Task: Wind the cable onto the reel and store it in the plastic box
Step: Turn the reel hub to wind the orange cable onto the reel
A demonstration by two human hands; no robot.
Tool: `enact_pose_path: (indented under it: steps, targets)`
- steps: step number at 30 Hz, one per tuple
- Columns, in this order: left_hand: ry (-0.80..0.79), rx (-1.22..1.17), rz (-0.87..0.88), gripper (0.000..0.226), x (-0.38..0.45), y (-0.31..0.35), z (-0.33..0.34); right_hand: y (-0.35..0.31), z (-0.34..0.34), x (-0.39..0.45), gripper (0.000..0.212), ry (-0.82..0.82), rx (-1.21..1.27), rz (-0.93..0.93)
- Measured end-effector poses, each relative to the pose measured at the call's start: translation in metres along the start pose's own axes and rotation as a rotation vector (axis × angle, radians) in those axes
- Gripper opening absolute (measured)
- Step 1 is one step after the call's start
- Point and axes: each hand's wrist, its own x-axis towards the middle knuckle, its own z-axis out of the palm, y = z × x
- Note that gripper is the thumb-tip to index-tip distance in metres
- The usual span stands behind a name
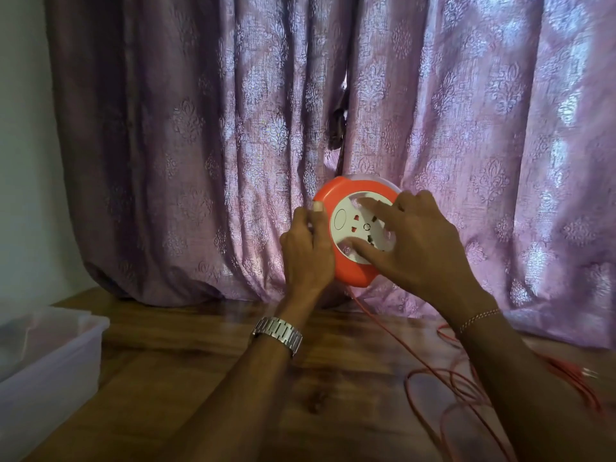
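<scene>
We're mid-wind, as we read it. Left hand (308,251) has a closed grip on the orange rim of the reel (353,228), held up off the counter (206,378) in front of the curtain (200,145). Right hand (420,241) isn't clamped on anything: fingers (370,251) spread, tips pressed on the white socket face to crank it.

To do it well: keep the left grip still, turn only the centre disc, let the cable (430,388) feed in from below the grip without kinks.

Cable is thin, red-orange, leaves the reel's underside and lies in loose loops on the counter, down and right of the grip. Lots still unwound. Plastic box (53,355) sits open, well left of and below the grip.
</scene>
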Motion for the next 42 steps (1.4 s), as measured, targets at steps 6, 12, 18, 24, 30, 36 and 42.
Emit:
enact_pose_path:
  steps: [6, 12, 18, 24, 30, 36, 42]
  targets:
    - [0.014, -0.054, -0.006, 0.042, 0.004, -0.003, -0.001, 0.009, -0.005, 0.003, 0.032, -0.109, 0.135, -0.262]
    - [0.009, -0.026, 0.018, 0.039, 0.003, -0.003, 0.0, 0.002, -0.009, 0.003, 0.066, -0.275, 0.043, -0.231]
    - [-0.013, -0.016, 0.043, 0.036, 0.002, 0.0, 0.0, 0.002, -0.01, 0.002, 0.06, -0.196, -0.02, -0.189]
    - [-0.037, -0.006, 0.039, 0.038, 0.0, 0.001, 0.001, -0.003, -0.01, -0.002, 0.056, -0.124, -0.02, -0.085]
    - [0.001, 0.007, 0.035, 0.038, 0.001, 0.003, 0.0, -0.007, -0.004, -0.004, 0.056, -0.017, -0.002, 0.073]
    - [0.018, 0.008, 0.027, 0.036, 0.003, 0.001, 0.0, -0.005, -0.003, -0.001, 0.062, 0.037, 0.003, 0.049]
    - [0.012, -0.009, 0.01, 0.039, 0.004, -0.002, -0.001, 0.007, -0.009, 0.004, 0.019, 0.056, 0.101, -0.144]
